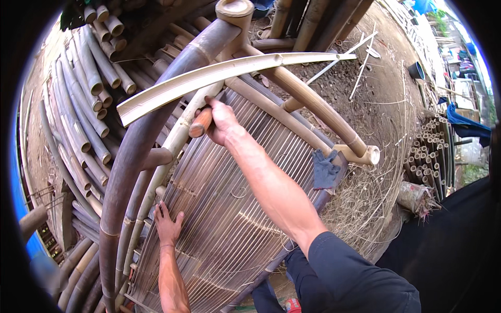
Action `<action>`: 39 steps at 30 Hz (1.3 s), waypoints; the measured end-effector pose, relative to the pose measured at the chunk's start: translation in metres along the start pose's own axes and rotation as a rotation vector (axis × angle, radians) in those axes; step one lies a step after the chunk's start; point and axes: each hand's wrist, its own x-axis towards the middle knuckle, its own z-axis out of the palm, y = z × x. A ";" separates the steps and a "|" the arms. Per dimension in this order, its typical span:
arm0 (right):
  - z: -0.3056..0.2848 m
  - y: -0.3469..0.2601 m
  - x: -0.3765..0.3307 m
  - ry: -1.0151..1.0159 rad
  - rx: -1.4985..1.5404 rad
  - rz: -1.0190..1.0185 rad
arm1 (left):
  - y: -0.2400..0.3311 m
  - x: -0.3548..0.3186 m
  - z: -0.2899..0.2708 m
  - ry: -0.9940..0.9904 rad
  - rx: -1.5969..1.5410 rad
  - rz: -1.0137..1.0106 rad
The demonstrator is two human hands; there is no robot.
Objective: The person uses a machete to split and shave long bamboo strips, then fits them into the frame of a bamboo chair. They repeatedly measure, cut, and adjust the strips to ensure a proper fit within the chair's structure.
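My right hand (224,122) is closed around the thick orange-brown wooden handle (201,123) of a tool, near the back rail of a bamboo bench. The tool's working end is hidden, so its kind does not show. My left hand (168,224) lies with fingers spread on the slatted bamboo seat (250,203), close to the same rail. Dark bamboo poles (125,172) form the bench frame to the left. Across the frame's far part rests a long pale split bamboo strip (209,73), apart from both hands.
A dark grey glove (325,169) lies on the seat's right edge. Bamboo poles (78,115) are piled at the left, and a bundle of cut poles (430,156) stands at the right. Fibre shavings (360,214) cover the ground, with thin pale strips (362,68) farther off.
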 end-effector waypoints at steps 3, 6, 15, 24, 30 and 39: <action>-0.054 -0.018 -0.011 -0.037 -0.318 0.133 | -0.002 0.009 -0.006 -0.097 -0.013 -0.030; -0.052 -0.026 -0.018 -0.140 -0.024 0.179 | -0.004 0.008 -0.008 -0.136 -0.002 -0.007; -0.071 0.048 -0.136 0.154 -0.828 -0.159 | 0.004 0.010 -0.016 -0.148 -0.051 -0.039; -0.209 -0.055 -0.135 0.438 -1.303 -0.717 | 0.014 0.015 -0.003 -0.078 0.157 -0.077; -0.102 -0.115 -0.041 -0.044 -0.946 -1.007 | 0.021 0.019 -0.008 -0.119 0.246 -0.060; -0.143 -0.075 -0.017 0.151 -1.178 -0.983 | 0.011 0.007 0.007 -0.031 0.120 -0.056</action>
